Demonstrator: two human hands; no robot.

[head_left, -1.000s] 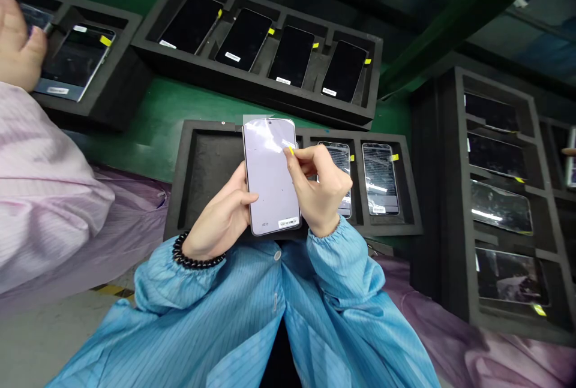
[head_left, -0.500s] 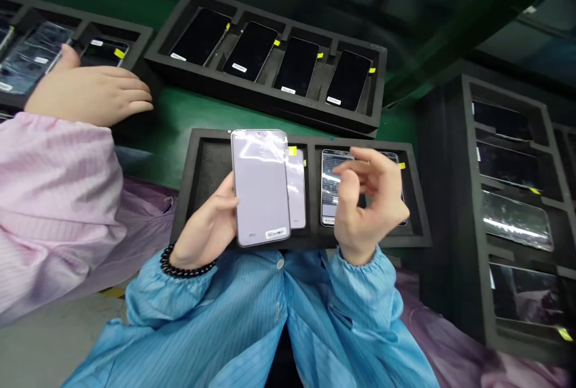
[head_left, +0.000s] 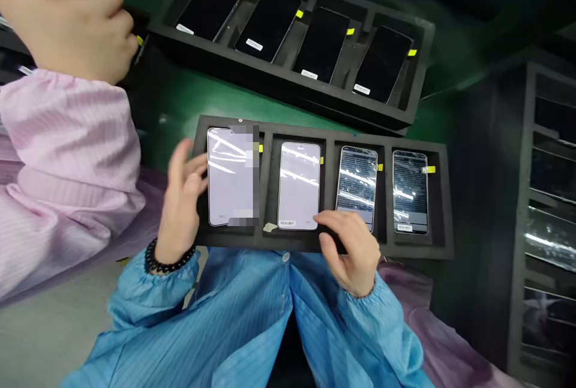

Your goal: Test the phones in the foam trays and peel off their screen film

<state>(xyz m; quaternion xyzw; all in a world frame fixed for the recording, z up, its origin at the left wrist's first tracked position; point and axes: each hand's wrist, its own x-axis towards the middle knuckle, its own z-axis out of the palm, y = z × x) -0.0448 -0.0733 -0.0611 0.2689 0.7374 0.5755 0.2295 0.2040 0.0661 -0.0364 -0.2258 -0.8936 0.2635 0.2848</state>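
A black foam tray (head_left: 288, 244) lies in front of me, with smartphones in its compartments. In its leftmost compartment is a phone (head_left: 229, 190) with a lit, pale screen, partly blurred out. My left hand (head_left: 182, 196) is open at that phone's left edge, fingers apart and not gripping it. The second phone (head_left: 299, 187) is also lit pale. At its lower right corner is my right hand (head_left: 351, 250), index finger stretched out and thumb apart, holding nothing. Two phones farther right, a third phone (head_left: 357, 184) and a fourth phone (head_left: 410, 190), show dark screens of text.
Behind stands another foam tray (head_left: 279, 85) of dark-screened phones with yellow tabs. To the right, a further tray (head_left: 517, 226) of phones runs lengthwise. At upper left a co-worker's hand (head_left: 76, 22) in a pink sleeve reaches in. Green tabletop (head_left: 193, 100) shows between the trays.
The phone my left hand held now lies in the leftmost compartment, let go. My right hand has moved down and left to the second phone. The camera view has shifted.
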